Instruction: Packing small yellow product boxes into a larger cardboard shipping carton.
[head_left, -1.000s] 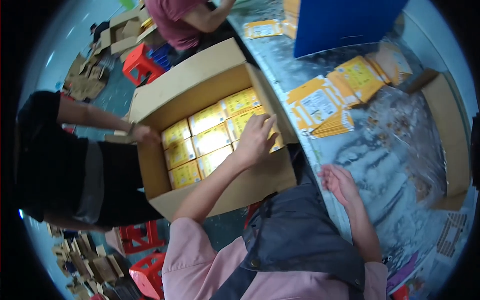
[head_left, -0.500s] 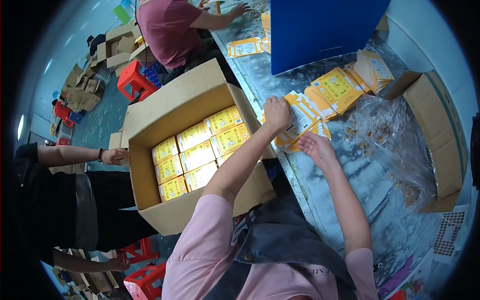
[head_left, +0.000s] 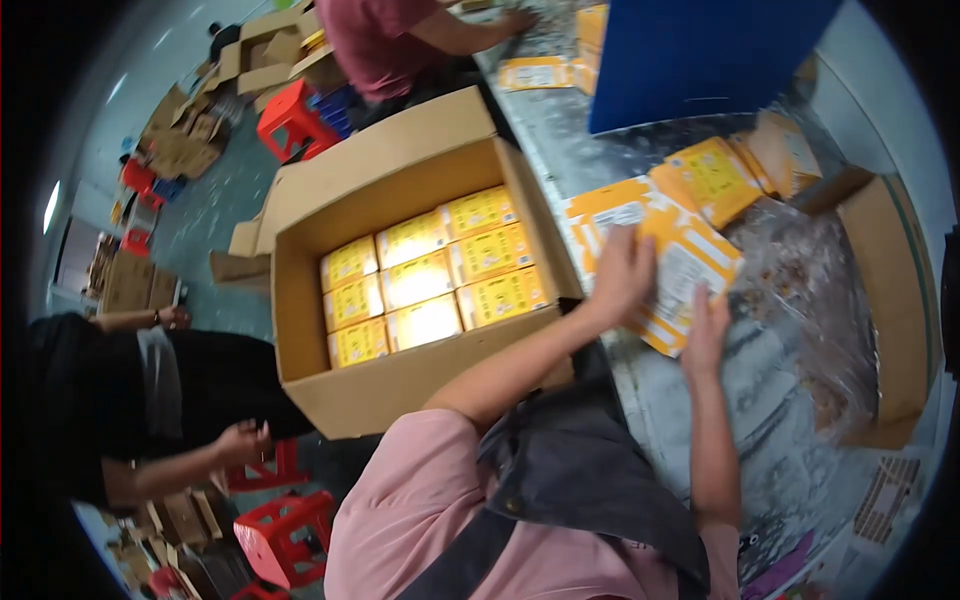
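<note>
A flattened yellow-and-white box blank [head_left: 688,268], possibly with others beneath it, is tilted up over the table's near side. My left hand [head_left: 624,275] is closed on its left part, fingers bent over the printed face. At its lower right edge, my right hand [head_left: 706,325] pinches it, the thumb hidden. Just beyond lie more flattened blanks in a fanned pile [head_left: 708,180], with pale ones at its far end. To my left stands an open cardboard carton [head_left: 420,390], holding rows of made-up yellow boxes [head_left: 415,277].
A blue panel [head_left: 705,65] stands across the table's far part. On the right, clear plastic film with small brown pieces [head_left: 790,290] spills from a tipped carton [head_left: 890,290]. A person in black [head_left: 200,400] stands left, another in red [head_left: 375,40] beyond. Red stools [head_left: 290,535] stand nearby.
Both hands have taken hold of the flattened blank and lifted it from the pile, toward me. The person in black has drawn a hand back from the carton. The whole view has shifted.
</note>
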